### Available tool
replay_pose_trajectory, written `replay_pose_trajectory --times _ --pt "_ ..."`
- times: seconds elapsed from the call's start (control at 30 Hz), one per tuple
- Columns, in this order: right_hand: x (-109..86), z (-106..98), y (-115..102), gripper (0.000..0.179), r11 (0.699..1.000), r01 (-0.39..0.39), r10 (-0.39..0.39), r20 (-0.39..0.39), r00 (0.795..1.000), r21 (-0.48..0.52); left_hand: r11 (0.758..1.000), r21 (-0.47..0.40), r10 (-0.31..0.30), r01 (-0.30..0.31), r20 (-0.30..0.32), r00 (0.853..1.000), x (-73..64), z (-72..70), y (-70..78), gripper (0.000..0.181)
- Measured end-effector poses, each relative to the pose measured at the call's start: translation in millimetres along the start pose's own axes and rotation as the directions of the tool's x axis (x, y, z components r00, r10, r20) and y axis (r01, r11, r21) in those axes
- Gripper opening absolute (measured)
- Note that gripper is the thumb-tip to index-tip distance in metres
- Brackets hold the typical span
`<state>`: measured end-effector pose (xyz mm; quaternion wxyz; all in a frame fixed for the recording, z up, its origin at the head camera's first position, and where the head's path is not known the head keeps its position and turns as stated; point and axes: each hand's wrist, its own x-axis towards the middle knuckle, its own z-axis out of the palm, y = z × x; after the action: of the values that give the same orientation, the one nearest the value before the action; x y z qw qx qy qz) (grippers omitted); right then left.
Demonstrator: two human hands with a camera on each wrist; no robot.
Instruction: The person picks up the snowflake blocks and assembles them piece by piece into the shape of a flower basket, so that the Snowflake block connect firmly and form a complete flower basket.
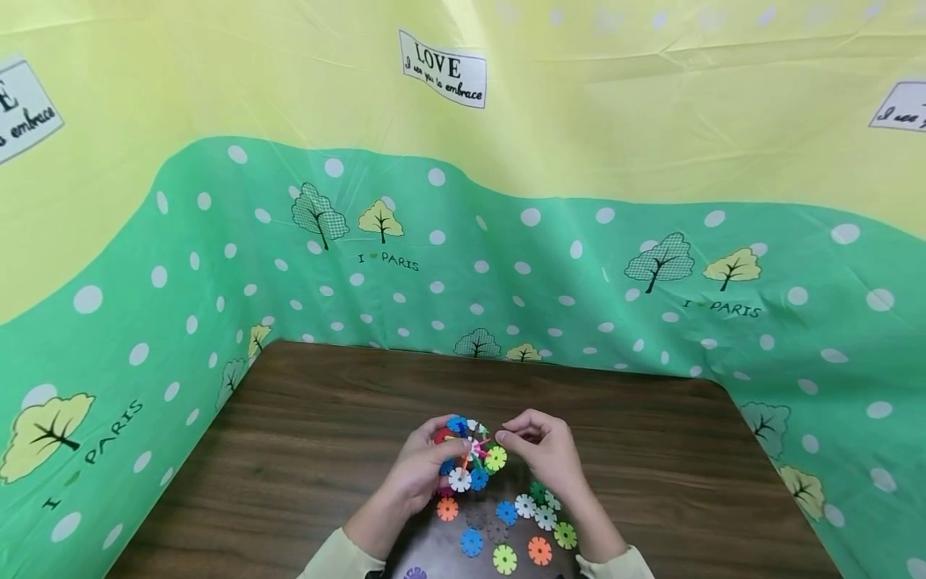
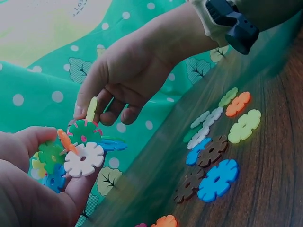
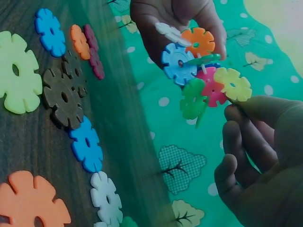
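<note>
My left hand holds a cluster of interlocked plastic snowflake discs in several colours. In the left wrist view its white disc faces the camera, beside an orange disc standing on edge. My right hand is at the cluster's right side, thumb and forefinger pinching a yellow disc at its edge. That disc meets a pink disc of the cluster. Next to these are a green disc and a blue disc. My left palm hides part of the cluster.
Loose discs lie on the brown wooden table below my hands, among them a blue disc, an orange disc, a yellow-green disc and brown discs. A green and yellow printed curtain surrounds the table.
</note>
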<state>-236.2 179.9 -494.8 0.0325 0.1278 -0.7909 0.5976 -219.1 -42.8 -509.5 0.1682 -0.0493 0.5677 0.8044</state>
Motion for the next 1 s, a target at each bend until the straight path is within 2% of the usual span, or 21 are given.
replay_pose_trajectory --times 0.17,0.33,0.47,0.8,1.0 --pt "-1.1 3 0 0.011 0.999 -0.030 0.030 -0.010 1.000 0.013 1.000 0.000 0.010 -0.010 0.001 1.000 -0.2 -0.8 -1.7 0.074" --pt "-1.5 5 1 0.014 0.998 -0.066 0.066 -0.002 0.998 0.015 0.996 0.041 0.080 -0.080 0.002 0.997 -0.8 0.1 -3.0 0.067" --pt "-1.4 5 0 0.013 0.997 -0.080 0.080 -0.001 0.997 0.008 0.991 0.081 0.109 -0.109 -0.004 0.994 -1.0 0.9 -3.3 0.065" --pt "0.8 11 0 0.008 0.994 -0.106 0.106 -0.038 0.994 -0.009 0.990 0.104 0.098 -0.098 0.002 0.995 1.4 2.6 -2.9 0.055" --pt "0.2 10 0 0.010 0.997 -0.076 0.076 -0.047 0.996 -0.002 0.990 0.094 0.103 -0.105 0.025 0.994 0.3 2.9 -1.8 0.054"
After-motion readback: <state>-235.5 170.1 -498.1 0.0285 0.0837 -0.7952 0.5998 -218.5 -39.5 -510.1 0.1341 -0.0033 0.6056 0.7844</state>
